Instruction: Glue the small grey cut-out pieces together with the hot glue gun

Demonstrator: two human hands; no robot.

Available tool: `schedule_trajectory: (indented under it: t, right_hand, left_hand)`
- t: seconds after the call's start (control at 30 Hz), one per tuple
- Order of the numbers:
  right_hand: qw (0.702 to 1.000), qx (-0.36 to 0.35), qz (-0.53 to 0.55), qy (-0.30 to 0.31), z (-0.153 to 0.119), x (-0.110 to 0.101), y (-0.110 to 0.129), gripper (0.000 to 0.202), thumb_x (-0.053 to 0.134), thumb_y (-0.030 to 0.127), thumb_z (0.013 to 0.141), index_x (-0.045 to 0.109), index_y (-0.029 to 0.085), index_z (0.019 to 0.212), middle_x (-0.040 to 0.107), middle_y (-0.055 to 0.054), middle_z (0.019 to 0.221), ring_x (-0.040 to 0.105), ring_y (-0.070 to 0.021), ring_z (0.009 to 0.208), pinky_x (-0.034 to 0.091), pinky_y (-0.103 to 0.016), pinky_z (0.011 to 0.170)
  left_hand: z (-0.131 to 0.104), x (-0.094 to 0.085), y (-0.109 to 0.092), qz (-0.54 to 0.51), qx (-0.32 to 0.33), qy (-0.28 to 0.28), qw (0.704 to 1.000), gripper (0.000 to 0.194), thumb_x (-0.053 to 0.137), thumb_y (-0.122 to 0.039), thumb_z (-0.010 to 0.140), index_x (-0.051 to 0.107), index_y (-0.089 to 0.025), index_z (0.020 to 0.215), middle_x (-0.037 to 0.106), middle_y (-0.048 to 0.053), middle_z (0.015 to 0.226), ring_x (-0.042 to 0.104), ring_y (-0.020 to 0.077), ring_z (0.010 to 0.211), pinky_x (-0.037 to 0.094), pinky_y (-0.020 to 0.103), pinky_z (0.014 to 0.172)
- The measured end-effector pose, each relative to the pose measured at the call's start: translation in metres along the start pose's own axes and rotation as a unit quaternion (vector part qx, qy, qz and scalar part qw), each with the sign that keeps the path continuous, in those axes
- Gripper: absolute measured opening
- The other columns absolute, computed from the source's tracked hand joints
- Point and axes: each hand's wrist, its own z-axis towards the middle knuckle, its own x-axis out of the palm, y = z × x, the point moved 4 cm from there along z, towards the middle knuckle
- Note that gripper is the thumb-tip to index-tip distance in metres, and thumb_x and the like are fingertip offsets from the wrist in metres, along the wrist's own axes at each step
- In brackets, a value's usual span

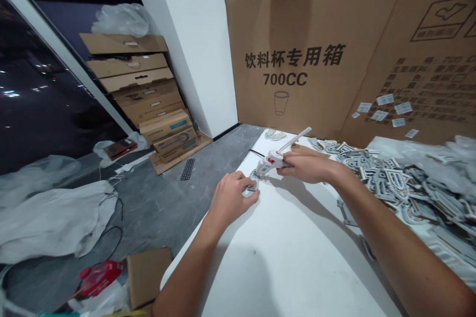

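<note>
The right grip (pixel 303 165) clasps a glue gun (pixel 274 159); to its left, the left grip (pixel 231 195) pinches a small piece (pixel 253 187). Apparent step: gluing. Next move calls for steadiness.

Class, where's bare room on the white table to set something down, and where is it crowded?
Bare: the near middle of the white table, between the left forearm and stray pieces beside the right forearm. Crowded: beyond the right forearm, under the heaped pieces, and around the glue gun.
</note>
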Motion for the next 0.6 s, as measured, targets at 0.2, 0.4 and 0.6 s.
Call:
schedule_trajectory:
  t: [0.2,0.4,0.6]
  right_hand:
    - [1.000,0.010,-0.014,-0.001,-0.0026,-0.0011,0.0061,0.030,0.055,0.037,0.099,0.053,0.022,0.073,0.064,-0.008,0.083,0.063,-0.0245,0.078,0.042,-0.036,0.069]
    - [0.999,0.013,-0.052,0.004,-0.0040,-0.0025,0.0098,0.028,0.053,0.036,0.101,0.058,0.021,0.079,0.067,-0.008,0.088,0.064,-0.0229,0.081,0.040,-0.033,0.069]
    - [0.997,0.013,-0.070,0.000,-0.0034,-0.0005,0.0081,0.029,0.051,0.038,0.103,0.062,0.019,0.084,0.069,-0.009,0.093,0.066,-0.0241,0.088,0.042,-0.033,0.073]
  left_hand:
    - [0.0010,-0.0010,-0.0021,-0.002,0.000,0.003,1.000,0.015,0.079,-0.034,0.087,0.086,-0.028,0.099,0.075,0.003,0.092,0.067,0.0214,0.082,0.049,0.036,0.080]
    - [0.0018,-0.0015,-0.0025,-0.005,-0.005,0.014,1.000,0.016,0.077,-0.034,0.087,0.086,-0.028,0.099,0.074,0.003,0.090,0.066,0.0196,0.080,0.046,0.034,0.079]
    - [0.0017,-0.0027,-0.0024,0.003,-0.010,0.015,1.000,0.017,0.078,-0.036,0.087,0.086,-0.030,0.101,0.074,0.001,0.089,0.062,0.0192,0.076,0.041,0.034,0.076]
